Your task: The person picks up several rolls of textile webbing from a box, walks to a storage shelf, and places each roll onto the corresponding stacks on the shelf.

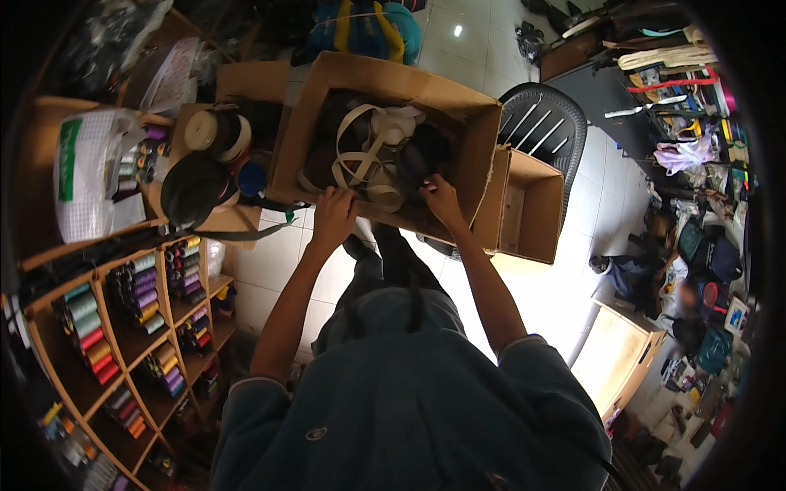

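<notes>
The large, rectangular brown cardboard box (409,78) opens upward, so I can reach straight down past its rim. Inside, looped cream fabric straps (395,127) crowd the middle, blocking my left grip (336,217) from the far wall; beside my right grip (440,199), room remains along the right wall. Rightward, the smaller open brown cardboard box (530,213) and black slatted plastic chair (573,114) stand in my way. Leftward, pale round rolls (201,131) and a dark flat strap (246,236) hem me in, above open white tiled floor (274,262).
</notes>
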A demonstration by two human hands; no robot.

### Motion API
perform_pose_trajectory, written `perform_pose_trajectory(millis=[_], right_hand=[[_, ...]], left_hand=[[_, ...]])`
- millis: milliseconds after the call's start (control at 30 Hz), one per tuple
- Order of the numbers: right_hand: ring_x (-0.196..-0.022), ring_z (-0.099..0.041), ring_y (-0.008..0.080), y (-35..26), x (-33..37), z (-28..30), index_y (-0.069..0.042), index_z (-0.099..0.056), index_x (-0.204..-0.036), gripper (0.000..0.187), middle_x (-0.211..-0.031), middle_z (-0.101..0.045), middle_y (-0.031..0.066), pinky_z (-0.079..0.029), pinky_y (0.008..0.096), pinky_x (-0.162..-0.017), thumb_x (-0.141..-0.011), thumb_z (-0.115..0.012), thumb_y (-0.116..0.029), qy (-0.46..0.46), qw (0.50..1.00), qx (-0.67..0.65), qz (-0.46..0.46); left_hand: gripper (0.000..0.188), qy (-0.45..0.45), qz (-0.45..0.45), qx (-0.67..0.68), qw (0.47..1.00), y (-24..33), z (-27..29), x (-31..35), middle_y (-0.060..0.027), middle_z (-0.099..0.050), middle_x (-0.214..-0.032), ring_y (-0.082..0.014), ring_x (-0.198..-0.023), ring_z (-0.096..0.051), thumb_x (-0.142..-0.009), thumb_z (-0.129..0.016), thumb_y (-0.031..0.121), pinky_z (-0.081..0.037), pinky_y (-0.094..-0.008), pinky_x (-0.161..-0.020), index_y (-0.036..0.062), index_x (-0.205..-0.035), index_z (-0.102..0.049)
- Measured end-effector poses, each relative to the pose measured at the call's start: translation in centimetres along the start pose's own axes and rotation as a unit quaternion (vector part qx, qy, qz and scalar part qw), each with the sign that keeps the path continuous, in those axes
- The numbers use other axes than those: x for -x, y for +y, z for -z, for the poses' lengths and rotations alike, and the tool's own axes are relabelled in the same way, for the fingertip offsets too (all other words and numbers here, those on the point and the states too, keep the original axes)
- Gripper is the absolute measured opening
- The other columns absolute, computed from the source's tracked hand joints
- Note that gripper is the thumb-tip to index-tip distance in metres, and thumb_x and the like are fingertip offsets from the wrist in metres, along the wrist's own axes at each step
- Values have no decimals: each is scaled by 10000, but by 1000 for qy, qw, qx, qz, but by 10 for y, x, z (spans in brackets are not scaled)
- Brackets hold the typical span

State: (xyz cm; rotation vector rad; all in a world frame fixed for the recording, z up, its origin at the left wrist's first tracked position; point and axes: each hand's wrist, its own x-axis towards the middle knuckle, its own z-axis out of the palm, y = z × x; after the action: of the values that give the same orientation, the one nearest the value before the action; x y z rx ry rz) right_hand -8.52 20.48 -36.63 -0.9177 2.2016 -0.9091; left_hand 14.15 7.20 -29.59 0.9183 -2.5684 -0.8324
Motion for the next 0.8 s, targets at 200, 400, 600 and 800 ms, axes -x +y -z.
perform_pose_trajectory(millis=[200, 400, 600, 800], right_hand=[[-921, -621, 355, 74, -55, -53, -30, -552, -1141, 444, -984, -628, 215, -501, 431, -802, -740, -648, -194, -121, 978, 165, -47], [-1192, -442, 400, 63, -69, -68, -81, -419, -1313, 668, -1361, -366, 236, -435, 448, -938, -701, -668, -179, -206, 952, 220, -55], [-1259, -351, 420, 45, -98, -78, -108, -439, -1300, 635, -1358, -352, 244, -371, 490, -995, -706, -664, -117, -146, 959, 238, -51], [-1211, -377, 445, 73, -96, -78, -109, -456, -1280, 602, -1335, -357, 270, -367, 512, -980, -711, -646, -58, -55, 960, 266, -60]], left_hand=[[243, -162, 180, 72, 968, -15, -67, -58, -209, -623, -841, -375, -817, -603, -791, -598, 180, -454, -472, -719, -43, -890, -603], [417, -457, 341, 81, 818, -102, -164, -77, -202, -644, -980, -300, -917, -630, -758, -647, 252, -485, -383, -780, -39, -1052, -596], [745, -359, 443, 183, 801, -111, -202, -76, -194, -533, -1242, -292, -1102, -546, -691, -726, 420, -432, -373, -925, -10, -1249, -483], [819, -275, 448, 152, 837, -60, -198, -85, -217, -500, -1265, -326, -1184, -484, -684, -722, 484, -395, -394, -979, 10, -1292, -445]])
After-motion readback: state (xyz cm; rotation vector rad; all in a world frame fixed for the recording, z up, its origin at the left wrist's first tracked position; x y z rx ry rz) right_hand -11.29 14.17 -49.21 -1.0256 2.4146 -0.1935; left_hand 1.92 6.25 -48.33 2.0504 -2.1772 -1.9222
